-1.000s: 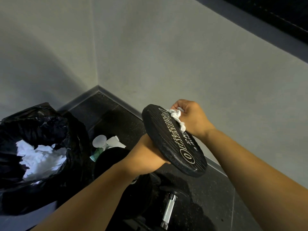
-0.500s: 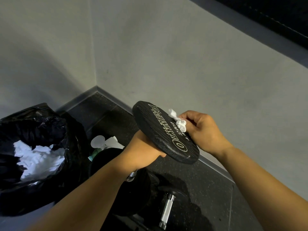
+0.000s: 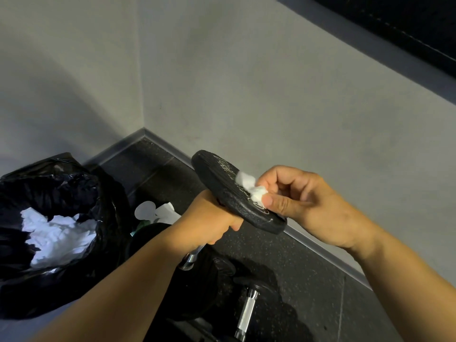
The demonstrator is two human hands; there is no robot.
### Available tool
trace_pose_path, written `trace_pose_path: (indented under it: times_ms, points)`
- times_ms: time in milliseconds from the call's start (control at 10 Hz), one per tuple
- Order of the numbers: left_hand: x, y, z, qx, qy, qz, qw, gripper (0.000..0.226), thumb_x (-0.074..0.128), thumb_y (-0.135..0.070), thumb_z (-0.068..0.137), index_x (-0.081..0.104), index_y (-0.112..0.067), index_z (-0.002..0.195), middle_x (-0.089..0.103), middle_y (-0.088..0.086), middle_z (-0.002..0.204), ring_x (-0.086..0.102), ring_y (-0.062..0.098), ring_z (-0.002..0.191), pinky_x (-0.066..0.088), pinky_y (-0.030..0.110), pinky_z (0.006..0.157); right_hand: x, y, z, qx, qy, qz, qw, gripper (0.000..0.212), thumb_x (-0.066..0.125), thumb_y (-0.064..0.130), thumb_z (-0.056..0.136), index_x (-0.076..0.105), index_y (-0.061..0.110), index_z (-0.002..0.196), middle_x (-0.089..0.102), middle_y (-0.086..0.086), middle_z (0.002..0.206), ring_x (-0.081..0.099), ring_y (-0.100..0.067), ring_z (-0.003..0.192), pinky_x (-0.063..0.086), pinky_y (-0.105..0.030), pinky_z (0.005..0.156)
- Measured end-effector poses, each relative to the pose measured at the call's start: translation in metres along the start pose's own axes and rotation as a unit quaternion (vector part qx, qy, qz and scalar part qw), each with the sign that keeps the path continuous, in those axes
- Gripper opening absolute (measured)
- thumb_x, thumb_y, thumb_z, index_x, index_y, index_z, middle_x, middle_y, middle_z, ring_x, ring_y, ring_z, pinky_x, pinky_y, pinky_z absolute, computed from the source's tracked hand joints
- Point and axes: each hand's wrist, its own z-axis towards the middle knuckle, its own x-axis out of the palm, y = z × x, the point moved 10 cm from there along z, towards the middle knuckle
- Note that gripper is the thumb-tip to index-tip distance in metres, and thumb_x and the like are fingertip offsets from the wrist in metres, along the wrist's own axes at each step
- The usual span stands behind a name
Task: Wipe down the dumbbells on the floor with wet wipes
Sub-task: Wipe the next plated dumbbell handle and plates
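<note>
A: Grip on the left hand (image 3: 209,218)?
B: Clenched round the chrome handle (image 3: 191,257) of the dumbbell (image 3: 217,178), fingers fully wrapped, just beneath the upper plate (image 3: 249,213). Plate up in the air, tilted, lettered face toward the camera.
A: And the right hand (image 3: 303,201)?
B: Pinching a wadded wet wipe (image 3: 249,187) between thumb and fingertips, other fingers curled in. Wipe pressed against the plate face, over the white lettering.
A: Lower end of that dumbbell?
B: Dark mass under the left wrist. Resting on the ground or lifted: cannot tell.
A: Ground and room?
B: Dark speckled floor (image 3: 296,267), corner of grey wall (image 3: 246,82), grey skirting (image 3: 320,250) along the base. Second dumbbell (image 3: 246,314) lying on the floor below the hands, chrome bar showing. Open black bin bag (image 3: 61,183) at left, crumpled white wipes (image 3: 56,235) inside. Just beside the bag, apparently a wipe packet (image 3: 145,209) with a round white lid, partly hidden. Dark panel (image 3: 394,25) high on the wall, upper right.
</note>
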Motion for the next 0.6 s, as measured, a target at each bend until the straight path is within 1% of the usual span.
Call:
trace_pose_path:
  times_ms: [100, 200, 300, 400, 500, 600]
  points:
    - [0.007, -0.009, -0.009, -0.006, 0.019, 0.001, 1.0, 0.029, 0.069, 0.001, 0.078, 0.05, -0.021, 0.071, 0.05, -0.002, 0.064, 0.049, 0.013, 0.053, 0.042, 0.024, 0.051, 0.02, 0.029, 0.013, -0.044, 0.039, 0.004, 0.998, 0.011, 0.057, 0.011, 0.089, 0.061, 0.006, 0.098, 0.057, -0.034, 0.085, 0.058, -0.045, 0.073, 0.049, -0.052, 0.067]
    - [0.017, 0.004, -0.006, -0.062, 0.06, 0.04, 0.995, 0.022, 0.069, -0.008, 0.065, 0.048, -0.013, 0.063, 0.044, -0.003, 0.047, 0.041, 0.012, 0.04, 0.035, 0.025, 0.046, 0.032, 0.048, 0.033, -0.08, 0.042, -0.014, 0.996, 0.008, 0.057, 0.006, 0.089, 0.061, 0.006, 0.096, 0.051, -0.032, 0.08, 0.05, -0.038, 0.067, 0.044, -0.038, 0.064]
    - [0.02, 0.003, -0.003, -0.063, 0.044, 0.059, 0.995, 0.029, 0.06, -0.008, 0.07, 0.044, -0.016, 0.047, 0.033, 0.003, 0.039, 0.028, 0.014, 0.033, 0.026, 0.022, 0.041, 0.037, 0.053, 0.054, -0.083, 0.029, -0.016, 0.996, 0.007, 0.058, 0.004, 0.091, 0.063, 0.006, 0.095, 0.044, -0.036, 0.074, 0.039, -0.03, 0.061, 0.037, -0.03, 0.059]
    - [0.017, 0.004, -0.003, -0.053, -0.002, 0.042, 0.998, 0.048, 0.052, 0.001, 0.077, 0.035, -0.019, 0.037, 0.031, -0.002, 0.04, 0.024, 0.009, 0.031, 0.022, 0.015, 0.035, 0.026, 0.033, 0.074, -0.021, -0.023, -0.019, 0.999, 0.012, 0.054, 0.002, 0.093, 0.062, -0.007, 0.097, 0.047, -0.024, 0.06, 0.039, -0.019, 0.05, 0.033, -0.019, 0.048]
    - [0.013, 0.0, -0.003, -0.035, -0.032, 0.04, 0.998, 0.046, 0.053, 0.003, 0.079, 0.032, -0.021, 0.046, 0.032, -0.01, 0.033, 0.027, 0.003, 0.029, 0.024, 0.012, 0.032, 0.006, -0.002, 0.085, 0.059, -0.079, -0.038, 0.994, 0.016, 0.051, 0.005, 0.096, 0.061, -0.007, 0.093, 0.044, 0.009, 0.04, 0.035, 0.0, 0.035, 0.031, -0.012, 0.039]
    - [0.005, -0.004, -0.005, -0.022, -0.06, -0.014, 0.998, 0.051, 0.06, 0.006, 0.078, 0.034, -0.027, 0.048, 0.038, -0.011, 0.038, 0.035, 0.006, 0.038, 0.028, 0.013, 0.031, -0.01, -0.03, 0.085, 0.101, -0.099, -0.098, 0.985, 0.015, 0.053, 0.007, 0.096, 0.062, 0.007, 0.084, 0.052, 0.008, 0.052, 0.042, 0.0, 0.043, 0.035, -0.014, 0.045]
